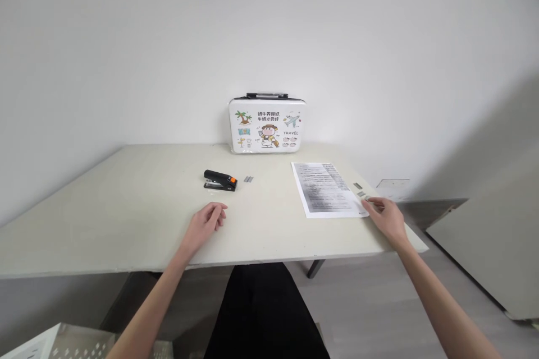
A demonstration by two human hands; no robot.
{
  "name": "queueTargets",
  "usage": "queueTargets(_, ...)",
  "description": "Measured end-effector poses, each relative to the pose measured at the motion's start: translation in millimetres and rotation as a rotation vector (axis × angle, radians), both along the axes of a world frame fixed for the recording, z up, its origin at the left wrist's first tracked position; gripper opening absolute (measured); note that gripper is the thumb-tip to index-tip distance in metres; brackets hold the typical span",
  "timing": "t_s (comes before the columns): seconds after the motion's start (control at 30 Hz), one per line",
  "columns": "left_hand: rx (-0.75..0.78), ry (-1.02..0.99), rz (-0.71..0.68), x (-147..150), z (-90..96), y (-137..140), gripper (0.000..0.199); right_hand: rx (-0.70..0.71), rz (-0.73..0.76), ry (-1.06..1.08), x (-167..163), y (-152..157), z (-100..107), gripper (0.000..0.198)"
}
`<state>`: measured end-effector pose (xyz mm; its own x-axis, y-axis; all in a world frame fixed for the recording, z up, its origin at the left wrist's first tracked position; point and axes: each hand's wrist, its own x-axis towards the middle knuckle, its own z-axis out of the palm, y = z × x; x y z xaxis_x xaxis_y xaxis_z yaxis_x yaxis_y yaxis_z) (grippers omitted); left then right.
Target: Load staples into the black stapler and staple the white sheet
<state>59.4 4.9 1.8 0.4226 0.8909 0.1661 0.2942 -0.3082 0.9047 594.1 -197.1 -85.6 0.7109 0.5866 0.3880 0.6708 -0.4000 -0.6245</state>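
Observation:
My left hand (206, 222) rests on the table (138, 224) with its fingers loosely curled in and nothing seen in them. Just beyond it lies a black stapler (220, 180) with an orange part at its right end. Small staple strips (249, 179) lie to the stapler's right. My right hand (384, 216) is at the lower right corner of a printed sheet of paper (326, 190), its thumb and fingers drawn close together. More staple strips (361, 194) lie by these fingertips, partly covered by them. Whether the fingers hold anything is hidden.
A white case (267, 126) with cartoon prints and a black handle stands upright against the wall at the back of the table. A dark staple strip (357, 185) lies near the right edge. A white perforated basket (80, 342) is below at the left. A pale cabinet-like block (488, 235) stands right.

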Motion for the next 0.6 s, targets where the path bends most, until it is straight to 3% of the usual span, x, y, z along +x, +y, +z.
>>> queueTargets(0.3,-0.016,-0.021,0.002,-1.2,-0.4,-6.0,0.034,-0.074,0.114,-0.09,-6.9,1.1,3.4,0.067)
queueTargets(0.6,-0.025,-0.058,0.006,-2.4,-1.9,-9.3,0.032,-0.195,0.194,-0.164,-42.4,-6.7,-4.1,0.073)
